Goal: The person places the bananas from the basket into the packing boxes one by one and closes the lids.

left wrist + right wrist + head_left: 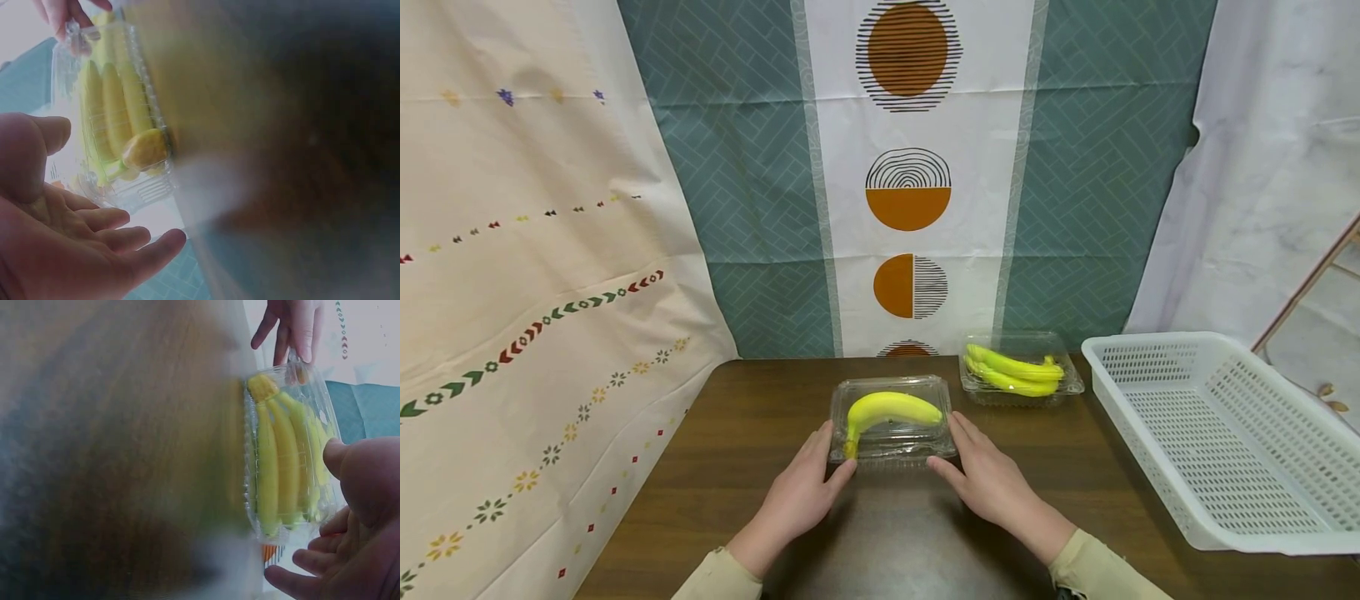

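Note:
A clear plastic clamshell box (891,454) with yellow bananas (891,407) inside lies on the table between both hands. The wrist views show several bananas (112,112) side by side in it, joined at a stem (262,386). My left hand (805,483) is at the box's left end, fingers extended along the side and thumb near the front corner. My right hand (996,479) mirrors it at the right end. In each wrist view the near hand has its fingers spread and loosely bent. Exact contact with the plastic is hard to tell.
Behind and to the right stands another clear box (1067,383) holding bananas (1015,371). A white slotted plastic basket (1217,508) occupies the right side of the brown wooden table (715,467). Patterned cloths (745,183) hang along the back and sides.

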`<state>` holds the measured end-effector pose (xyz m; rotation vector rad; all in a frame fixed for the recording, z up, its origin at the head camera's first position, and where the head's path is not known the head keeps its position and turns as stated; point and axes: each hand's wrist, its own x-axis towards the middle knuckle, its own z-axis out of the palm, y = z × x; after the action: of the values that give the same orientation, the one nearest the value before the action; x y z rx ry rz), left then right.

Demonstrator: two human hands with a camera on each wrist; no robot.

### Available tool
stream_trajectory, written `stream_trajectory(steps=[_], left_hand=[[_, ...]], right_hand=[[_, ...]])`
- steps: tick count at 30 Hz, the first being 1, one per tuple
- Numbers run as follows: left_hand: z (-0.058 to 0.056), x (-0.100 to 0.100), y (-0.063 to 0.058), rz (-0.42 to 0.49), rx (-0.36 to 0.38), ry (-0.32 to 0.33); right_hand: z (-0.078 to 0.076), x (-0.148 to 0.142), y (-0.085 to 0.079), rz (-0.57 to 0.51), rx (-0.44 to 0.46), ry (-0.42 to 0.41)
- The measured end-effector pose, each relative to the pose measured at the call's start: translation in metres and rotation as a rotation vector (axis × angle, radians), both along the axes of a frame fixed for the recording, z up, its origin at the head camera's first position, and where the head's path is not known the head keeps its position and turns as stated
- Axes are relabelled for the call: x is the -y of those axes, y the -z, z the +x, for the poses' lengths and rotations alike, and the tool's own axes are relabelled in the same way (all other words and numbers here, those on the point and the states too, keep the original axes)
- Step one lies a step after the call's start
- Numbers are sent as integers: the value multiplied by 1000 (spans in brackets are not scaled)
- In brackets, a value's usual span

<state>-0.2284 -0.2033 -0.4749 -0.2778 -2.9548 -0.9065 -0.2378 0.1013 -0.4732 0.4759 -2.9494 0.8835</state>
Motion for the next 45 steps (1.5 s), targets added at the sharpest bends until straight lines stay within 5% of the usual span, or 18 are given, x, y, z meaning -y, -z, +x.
stream_trajectory(steps=[22,45], left_hand=[[-42,-3,3,61,-30,1],[-82,-7,2,69,1,-47]], right_hand=[[-36,5,-3,2,21,16],[-69,15,-4,-94,144,84]])
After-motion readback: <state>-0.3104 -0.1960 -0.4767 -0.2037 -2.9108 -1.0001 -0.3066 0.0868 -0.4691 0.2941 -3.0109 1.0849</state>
